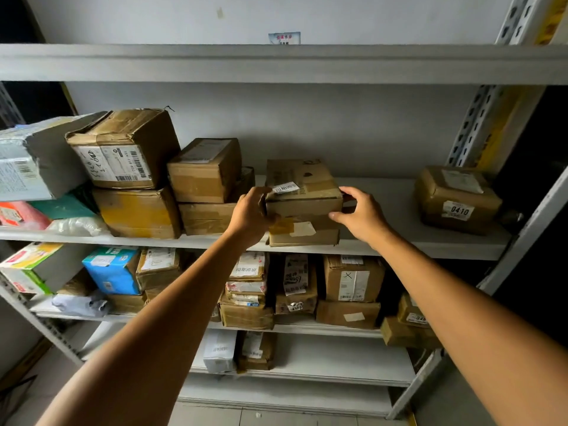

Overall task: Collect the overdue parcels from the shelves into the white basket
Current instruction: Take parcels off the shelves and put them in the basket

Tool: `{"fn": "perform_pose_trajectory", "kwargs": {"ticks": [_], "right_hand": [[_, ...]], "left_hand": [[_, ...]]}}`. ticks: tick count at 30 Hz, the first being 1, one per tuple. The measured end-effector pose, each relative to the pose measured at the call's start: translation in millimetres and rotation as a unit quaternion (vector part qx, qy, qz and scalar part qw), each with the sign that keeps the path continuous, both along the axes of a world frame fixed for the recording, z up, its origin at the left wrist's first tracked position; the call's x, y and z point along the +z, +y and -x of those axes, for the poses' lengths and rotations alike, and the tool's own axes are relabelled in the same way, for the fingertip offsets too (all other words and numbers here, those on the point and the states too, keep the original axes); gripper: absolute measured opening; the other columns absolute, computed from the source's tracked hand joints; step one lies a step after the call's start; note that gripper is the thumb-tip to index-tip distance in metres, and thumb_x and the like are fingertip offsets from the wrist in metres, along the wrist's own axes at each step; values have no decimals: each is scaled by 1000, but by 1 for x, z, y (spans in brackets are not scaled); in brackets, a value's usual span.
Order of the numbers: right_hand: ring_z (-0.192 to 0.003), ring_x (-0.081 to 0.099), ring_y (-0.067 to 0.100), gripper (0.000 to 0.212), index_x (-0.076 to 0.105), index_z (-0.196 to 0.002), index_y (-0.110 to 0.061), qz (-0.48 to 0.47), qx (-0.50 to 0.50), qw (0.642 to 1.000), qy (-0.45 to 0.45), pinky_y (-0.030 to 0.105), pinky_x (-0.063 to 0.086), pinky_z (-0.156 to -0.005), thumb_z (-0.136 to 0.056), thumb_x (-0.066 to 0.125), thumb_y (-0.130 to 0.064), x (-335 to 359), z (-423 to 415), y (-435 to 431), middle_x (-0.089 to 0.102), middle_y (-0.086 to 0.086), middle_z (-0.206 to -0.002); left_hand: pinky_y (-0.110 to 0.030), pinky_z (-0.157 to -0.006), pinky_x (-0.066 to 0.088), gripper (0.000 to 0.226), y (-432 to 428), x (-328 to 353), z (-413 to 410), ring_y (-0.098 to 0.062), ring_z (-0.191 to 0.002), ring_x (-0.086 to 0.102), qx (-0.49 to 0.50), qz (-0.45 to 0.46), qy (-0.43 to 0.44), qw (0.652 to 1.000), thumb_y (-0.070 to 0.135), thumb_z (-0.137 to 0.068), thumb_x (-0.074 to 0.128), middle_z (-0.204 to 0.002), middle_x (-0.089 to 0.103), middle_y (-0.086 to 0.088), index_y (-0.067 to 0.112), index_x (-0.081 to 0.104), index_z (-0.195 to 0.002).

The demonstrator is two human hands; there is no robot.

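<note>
Grips box [302, 192] with left hand [250, 213] and right hand [362, 215] at shelf's [384, 244] front edge, fingers [353, 192] clamped on its sides; likely light, stiff.

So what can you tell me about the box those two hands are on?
It is a brown cardboard box, creased and taped, with a small white barcode label near its top front edge. It lies on a flatter box on a shelf. The left hand grips its left side, the right hand its right front corner.
</note>
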State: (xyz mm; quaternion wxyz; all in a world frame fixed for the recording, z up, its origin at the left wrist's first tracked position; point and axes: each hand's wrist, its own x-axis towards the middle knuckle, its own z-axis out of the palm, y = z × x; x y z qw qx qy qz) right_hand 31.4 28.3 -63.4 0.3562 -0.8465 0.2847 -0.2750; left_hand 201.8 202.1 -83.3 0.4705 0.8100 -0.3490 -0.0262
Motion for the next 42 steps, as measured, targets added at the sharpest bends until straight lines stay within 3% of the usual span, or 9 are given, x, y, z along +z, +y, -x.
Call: {"fn": "perform_pose_trajectory", "kwargs": {"ticks": [4, 8, 23, 28, 35, 38, 42], "right_hand": [[-129, 48, 23, 65, 50, -139, -18, 10, 4, 1000, -8, 23, 36, -95, -81, 78, -17, -3, 11, 2, 54, 5, -140], [-129, 48, 22, 66, 49, -140, -19, 12, 7, 1000, -11, 23, 37, -94, -81, 78, -17, -6, 20, 8, 54, 4, -140], [-130, 47, 20, 64, 50, -137, -17, 27, -10, 999, -34, 24, 36, -95, -81, 78, -13, -13, 53, 20, 54, 4, -139], [-130, 47, 19, 65, 49, -139, -18, 17, -36, 998, -50, 26, 38, -97, -81, 78, -13, -7, 76, 11, 54, 2, -139], [-126, 51, 18, 68, 50, -139, -20, 4, -134, 990, -51, 27, 42, -97, -79, 80, -13, -10, 123, 5, 55, 3, -137], [-118, 59, 19, 71, 51, -136, -25, 0, -199, 978, -68, 41, 51, -100, -74, 83, -15, -13, 143, 12, 60, 1, -132], [-112, 63, 18, 72, 52, -135, -26, 4, -300, 951, -78, 42, 54, -96, -71, 85, -15, -33, 170, 47, 63, 1, -127]], "left_hand": [[-53, -85, 58, 85, 5, -2, 11, -32, -117, 57, -4, 49, 72, 996, 6, -70, 86, -135, 53, -7, 20, 43, -142], [-52, -84, 59, 74, 12, -1, 22, -30, -111, 63, -19, 79, 110, 991, 1, -72, 84, -123, 61, -3, 16, 53, -138], [-47, -85, 60, 71, 25, 1, 58, -26, -114, 61, -47, 108, 136, 984, -6, -74, 80, -129, 58, -2, 17, 53, -135], [-51, -86, 59, 77, 7, 7, 70, -27, -116, 61, -71, 107, 129, 983, -2, -73, 82, -133, 58, -6, 17, 49, -139], [-50, -92, 57, 74, -34, 5, 85, -28, -119, 58, -177, 77, 133, 972, -3, -76, 79, -133, 56, -7, 16, 47, -141], [-51, -90, 57, 74, -51, 5, 91, -30, -119, 59, -239, 74, 142, 958, -5, -77, 77, -134, 57, -9, 15, 46, -141], [-40, -88, 59, 73, -52, -4, 100, -22, -114, 61, -344, 58, 135, 928, -6, -78, 76, -133, 58, -5, 15, 45, -141]]}}
